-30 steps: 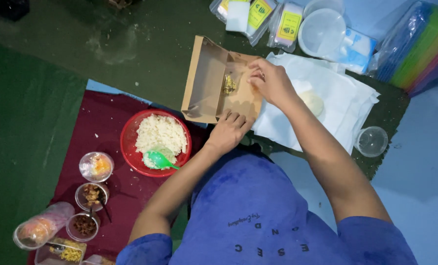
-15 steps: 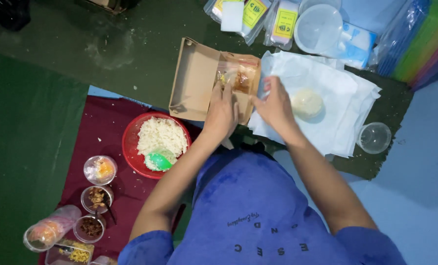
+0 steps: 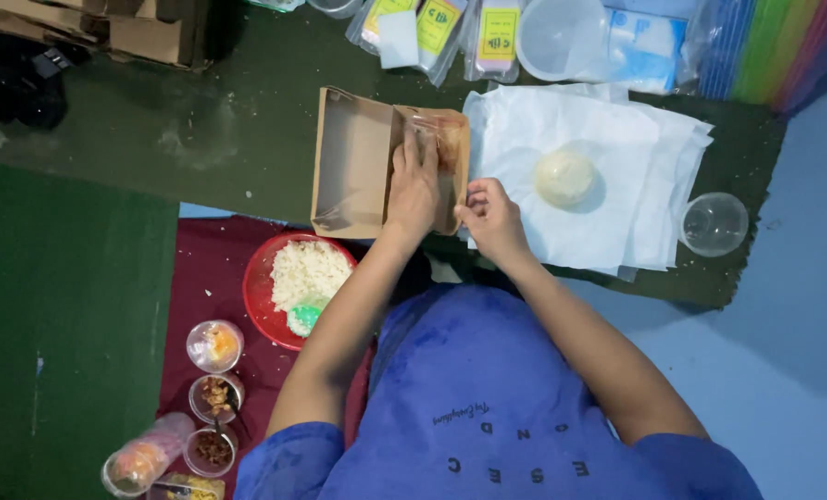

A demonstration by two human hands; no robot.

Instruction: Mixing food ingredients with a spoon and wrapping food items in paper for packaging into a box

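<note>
Pressing flat inside the brown cardboard box [image 3: 353,162], the left hand [image 3: 415,181] lies open — right hand [image 3: 489,215] pinches its edge.

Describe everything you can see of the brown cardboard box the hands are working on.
The brown cardboard box is a shallow takeaway-style carton, lying open on the dark green surface. Its lid side, on the left, looks bare inside. The right half is lined with a clear plastic sheet over brownish contents that I cannot identify. The left hand presses flat into that right half, and the right hand pinches at the box's right edge, beside the stack of white paper sheets. A red bowl of rice sits just below it.
</note>
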